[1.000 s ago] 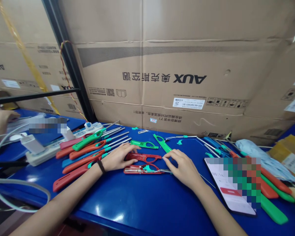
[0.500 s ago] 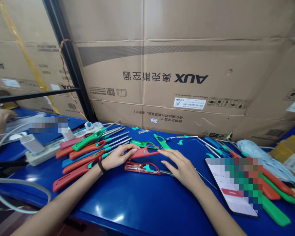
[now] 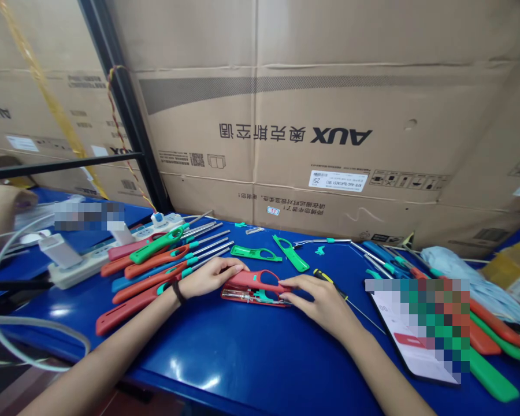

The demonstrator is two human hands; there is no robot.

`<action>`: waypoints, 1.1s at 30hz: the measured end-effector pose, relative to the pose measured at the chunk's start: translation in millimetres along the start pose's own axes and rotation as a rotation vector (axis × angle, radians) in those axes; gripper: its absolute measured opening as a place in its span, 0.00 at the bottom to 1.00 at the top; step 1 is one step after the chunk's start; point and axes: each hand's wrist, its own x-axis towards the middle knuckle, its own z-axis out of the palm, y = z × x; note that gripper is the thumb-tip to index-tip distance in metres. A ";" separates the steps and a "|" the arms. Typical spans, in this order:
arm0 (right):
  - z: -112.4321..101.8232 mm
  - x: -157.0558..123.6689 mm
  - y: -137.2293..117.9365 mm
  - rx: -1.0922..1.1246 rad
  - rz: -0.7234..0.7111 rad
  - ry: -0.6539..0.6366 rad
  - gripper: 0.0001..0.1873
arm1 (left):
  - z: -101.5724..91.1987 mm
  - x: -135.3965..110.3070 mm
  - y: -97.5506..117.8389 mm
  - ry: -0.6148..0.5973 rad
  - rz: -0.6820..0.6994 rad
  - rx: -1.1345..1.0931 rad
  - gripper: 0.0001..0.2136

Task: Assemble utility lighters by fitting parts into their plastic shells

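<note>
Both my hands meet over a red lighter casing at the middle of the blue table (image 3: 242,358). A red upper shell (image 3: 253,279) lies on top of the lower red half (image 3: 247,297), whose green inner parts and metal rod show. My left hand (image 3: 208,276) pinches the left end of the upper shell, fingers closed on it. My right hand (image 3: 323,299) presses its fingertips on the right end of the casing, fingers curled. A black and yellow screwdriver (image 3: 327,279) lies just behind my right hand.
Finished red, green and blue long-nosed lighters (image 3: 156,266) lie in a row at left beside a white power strip (image 3: 91,260). Green shells (image 3: 255,253) lie behind. A phone (image 3: 409,341) and more lighter parts sit at right. Cardboard boxes (image 3: 286,133) wall the back. Another person's hand (image 3: 2,216) is far left.
My left hand lifted the red upper shell from the table and laid it onto the lower half. My right hand shifted to its right end, uncovering the screwdriver.
</note>
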 end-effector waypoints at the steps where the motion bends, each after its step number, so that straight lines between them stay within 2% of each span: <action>1: 0.5 0.0 0.3 0.000 -0.010 0.003 0.09 | 0.7 0.0 0.4 -0.001 0.003 0.006 0.20; 5: 0.7 0.0 0.5 -0.026 -0.030 0.049 0.09 | 1.9 -0.4 2.3 0.025 0.031 0.044 0.19; 8: -1.3 0.4 -0.7 -0.060 -0.027 0.064 0.09 | 0.6 -2.1 2.4 0.047 0.103 0.115 0.18; 11: -3.5 0.7 -1.3 -0.074 -0.017 0.040 0.08 | -0.4 -3.8 2.4 0.035 0.146 0.162 0.17; 16: -2.5 0.6 -0.6 -0.052 0.002 -0.014 0.08 | 0.4 -4.6 4.3 0.013 0.142 0.200 0.17; 19: -1.5 0.9 -1.7 0.007 0.044 -0.033 0.08 | 2.9 -4.2 5.3 0.037 0.143 0.216 0.14; 22: -5.0 1.7 -2.4 0.059 0.165 -0.074 0.09 | 5.7 -3.1 4.3 0.075 0.137 0.257 0.12; 25: -13.4 2.2 -0.2 -0.017 0.282 -0.104 0.14 | 5.2 -1.4 -2.2 0.105 0.115 0.370 0.13; 30: -22.9 -0.1 5.1 -0.026 0.244 -0.267 0.09 | -3.5 -1.4 -18.4 0.172 0.093 0.579 0.16; 33: -21.4 -1.1 5.6 0.016 0.235 -0.328 0.08 | -4.1 -3.5 -16.4 0.218 0.141 0.613 0.19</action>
